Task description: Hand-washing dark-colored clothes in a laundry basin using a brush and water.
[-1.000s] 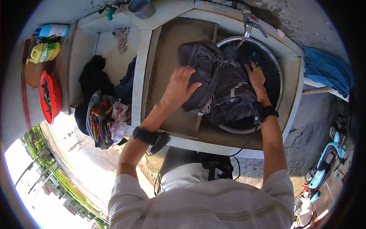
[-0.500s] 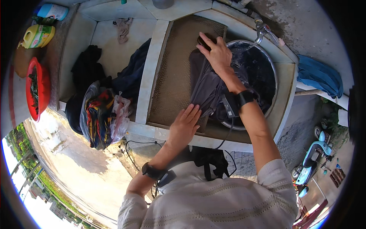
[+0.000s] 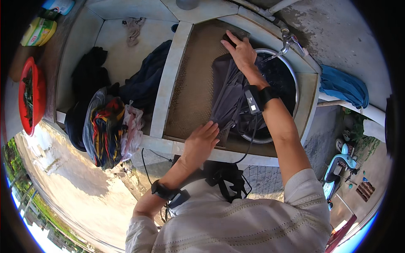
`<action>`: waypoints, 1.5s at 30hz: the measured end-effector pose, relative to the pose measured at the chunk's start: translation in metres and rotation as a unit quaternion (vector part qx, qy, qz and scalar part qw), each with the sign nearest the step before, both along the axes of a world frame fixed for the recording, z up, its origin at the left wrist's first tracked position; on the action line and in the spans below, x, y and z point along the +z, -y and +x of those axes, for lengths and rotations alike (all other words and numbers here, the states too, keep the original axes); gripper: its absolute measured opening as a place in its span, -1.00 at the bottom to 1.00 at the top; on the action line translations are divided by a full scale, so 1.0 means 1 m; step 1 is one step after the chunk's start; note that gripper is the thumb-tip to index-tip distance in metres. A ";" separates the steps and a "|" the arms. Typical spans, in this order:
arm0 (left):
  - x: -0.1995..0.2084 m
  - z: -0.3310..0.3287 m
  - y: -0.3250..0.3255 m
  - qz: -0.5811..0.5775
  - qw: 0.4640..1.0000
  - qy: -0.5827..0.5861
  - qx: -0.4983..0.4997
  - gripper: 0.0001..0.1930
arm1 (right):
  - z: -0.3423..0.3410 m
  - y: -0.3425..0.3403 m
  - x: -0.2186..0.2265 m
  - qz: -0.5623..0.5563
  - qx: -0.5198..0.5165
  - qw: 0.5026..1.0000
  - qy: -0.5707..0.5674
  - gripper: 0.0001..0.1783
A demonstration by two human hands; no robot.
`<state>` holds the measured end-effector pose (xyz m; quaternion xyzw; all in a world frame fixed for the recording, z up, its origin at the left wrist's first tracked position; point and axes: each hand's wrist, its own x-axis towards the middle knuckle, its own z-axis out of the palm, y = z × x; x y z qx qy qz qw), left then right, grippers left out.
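Note:
A dark grey garment [image 3: 228,90] lies spread over the ridged washboard slab [image 3: 190,80] of the sink. Its right part runs into a round metal basin [image 3: 296,76] of dark water. My left hand [image 3: 202,137] rests flat on the garment's near left edge, fingers stretched out. At the garment's far end, my right hand [image 3: 244,54] has its fingers closed round a dark rounded block [image 3: 230,40]; whether this is a brush or soap I cannot tell. Water runs from the metal tap [image 3: 289,41] into the basin.
The left sink compartment holds dark clothes [image 3: 145,76] and a small beige cloth [image 3: 133,31]. Bundled colourful cloth [image 3: 107,130] hangs over its front edge. A red bowl [image 3: 38,101] and a yellow jug [image 3: 40,33] stand at left. Blue cloth [image 3: 344,86] hangs at right.
My right hand and the dark block have moved slightly toward the far end of the slab. My left hand stays on the garment's edge. The whole view has shifted a little.

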<state>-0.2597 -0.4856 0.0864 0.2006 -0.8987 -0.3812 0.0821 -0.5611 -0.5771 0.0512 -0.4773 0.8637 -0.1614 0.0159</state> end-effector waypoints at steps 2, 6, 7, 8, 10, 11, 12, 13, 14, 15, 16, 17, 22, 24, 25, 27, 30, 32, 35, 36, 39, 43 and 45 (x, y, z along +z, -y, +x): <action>-0.002 0.007 0.005 -0.002 1.000 0.021 -0.002 -0.65 | 0.023 -0.008 0.010 0.023 0.038 0.996 0.075 -0.51; 0.001 0.010 0.004 0.012 0.999 0.046 0.018 -0.67 | 0.137 -0.124 0.041 0.040 0.228 0.956 0.183 -0.49; 0.001 0.009 0.004 0.040 0.997 0.057 0.023 -0.67 | 0.145 -0.136 0.036 0.014 0.273 0.948 0.165 -0.48; 0.002 0.008 0.003 0.069 0.995 0.069 0.025 -0.68 | 0.134 -0.123 0.030 0.019 0.245 0.960 0.131 -0.48; 0.004 0.009 0.003 0.036 0.998 0.057 0.011 -0.68 | 0.081 -0.065 0.013 0.008 0.135 0.989 0.053 -0.51; 0.004 0.003 0.003 0.000 0.999 0.038 0.000 -0.68 | 0.050 -0.037 0.008 -0.016 0.056 0.998 0.006 -0.53; 0.001 -0.002 0.003 -0.002 0.999 0.033 -0.002 -0.68 | 0.021 -0.014 0.004 0.015 0.008 1.000 -0.014 -0.53; 0.000 0.001 0.004 0.000 1.000 0.030 0.002 -0.68 | 0.008 0.005 0.006 0.022 -0.034 0.999 0.006 -0.53; 0.000 0.003 0.004 0.002 1.000 0.025 0.004 -0.68 | 0.007 0.004 0.007 0.020 -0.013 0.999 0.032 -0.53; 0.000 0.005 0.001 0.001 1.000 0.023 0.002 -0.68 | 0.007 -0.001 0.009 0.019 0.007 0.998 0.057 -0.52; -0.004 0.008 0.003 0.005 0.999 0.034 0.009 -0.69 | 0.032 -0.015 0.013 0.009 0.062 0.994 0.086 -0.49; -0.007 0.009 0.003 0.011 0.999 0.042 0.015 -0.69 | 0.066 -0.047 0.022 0.002 0.116 0.987 0.115 -0.46; -0.003 0.010 0.005 0.026 0.997 0.078 -0.003 -0.68 | 0.119 -0.112 0.021 0.041 0.225 0.963 0.141 -0.49; -0.001 0.006 0.005 -0.024 0.999 0.026 0.001 -0.69 | 0.062 -0.050 0.009 -0.011 0.097 0.995 0.013 -0.53; 0.000 0.003 0.005 -0.003 1.000 0.023 -0.001 -0.69 | 0.033 -0.024 0.006 -0.006 0.025 1.000 0.006 -0.54; 0.000 -0.001 0.003 0.018 1.000 0.022 -0.003 -0.70 | -0.009 0.012 0.002 0.021 -0.047 0.998 0.033 -0.54; -0.003 0.005 0.009 0.010 0.999 0.031 -0.002 -0.70 | 0.034 -0.018 0.016 0.009 0.046 0.996 0.077 -0.50; -0.004 0.009 0.006 0.026 0.998 0.054 0.018 -0.70 | 0.101 -0.082 0.032 0.014 0.140 0.978 0.151 -0.49; 0.010 0.006 0.012 0.112 0.984 0.136 -0.003 -0.71 | 0.129 -0.124 0.032 -0.005 0.277 0.950 0.144 -0.47; 0.009 0.005 0.012 0.111 0.984 0.137 -0.003 -0.71 | 0.107 -0.101 0.022 -0.007 0.208 0.973 0.102 -0.47; 0.006 -0.003 0.009 0.027 0.999 0.028 0.006 -0.73 | 0.016 -0.026 0.005 0.008 0.003 1.000 -0.015 -0.46; 0.002 0.005 0.007 0.035 0.999 0.032 0.012 -0.73 | 0.015 -0.019 0.010 0.005 0.035 0.996 0.076 -0.50; -0.001 0.006 0.010 0.036 0.998 0.038 0.024 -0.72 | 0.085 -0.073 0.041 0.037 0.114 0.982 0.148 -0.48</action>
